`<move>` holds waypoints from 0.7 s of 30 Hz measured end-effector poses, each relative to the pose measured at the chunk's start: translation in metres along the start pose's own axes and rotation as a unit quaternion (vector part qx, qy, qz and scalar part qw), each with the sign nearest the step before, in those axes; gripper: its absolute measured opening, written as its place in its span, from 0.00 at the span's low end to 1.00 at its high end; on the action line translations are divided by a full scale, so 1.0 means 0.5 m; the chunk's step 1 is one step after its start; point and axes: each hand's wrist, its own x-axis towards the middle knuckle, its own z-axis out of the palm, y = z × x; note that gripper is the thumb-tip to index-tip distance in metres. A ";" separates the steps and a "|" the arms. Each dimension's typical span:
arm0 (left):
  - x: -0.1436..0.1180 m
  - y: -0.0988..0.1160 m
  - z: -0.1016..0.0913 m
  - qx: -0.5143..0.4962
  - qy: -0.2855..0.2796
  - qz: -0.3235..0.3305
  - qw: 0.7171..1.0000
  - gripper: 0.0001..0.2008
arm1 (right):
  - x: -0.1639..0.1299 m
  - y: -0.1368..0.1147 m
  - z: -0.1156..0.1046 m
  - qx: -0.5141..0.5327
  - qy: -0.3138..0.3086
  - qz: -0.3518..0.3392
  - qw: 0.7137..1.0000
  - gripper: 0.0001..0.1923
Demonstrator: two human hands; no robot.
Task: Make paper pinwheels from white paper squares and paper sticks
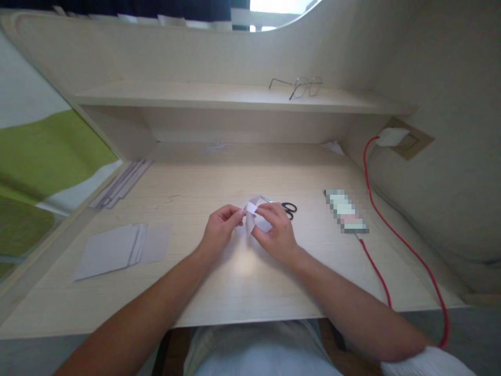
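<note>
Both hands on one small folded paper piece [251, 215], held up around mid-desk, in front of the scissors' blade end. Left hand [221, 227]: fingers and thumb pinched tight on the piece's left edge. Right hand [277, 230]: fingers bent over its right side, thumb below, small gap between them with the paper in it. Exact fold shape too blurred to call. Forearms [344, 292] come in over the desk's front edge

Scissors [289, 209] lie just behind the right hand, black handles toward the right edge, rest partly hidden by the hand. Phone [346, 211], screen pixelated, lies nearer the desk's right edge, red cable [376, 266] from its near end running to the front edge. Second red run [415, 245] drops from a white plug [392, 137] at the wall socket [415, 143]; can't tell if it's the same cable

Left side of desk [250, 172]: paper sheets [107, 250] stacked and fanned toward the front left corner, paper strips [123, 185] along the left edge farther back. Thin white slivers [216, 147] at the back edge, white paper shape [332, 147] in the back right corner. Glasses [307, 86] sit on the shelf [219, 94] above
</note>
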 end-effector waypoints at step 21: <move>-0.015 0.032 0.006 0.071 0.026 0.021 0.997 0.11 | 0.015 -0.005 -0.019 0.129 -0.040 0.061 0.989 0.06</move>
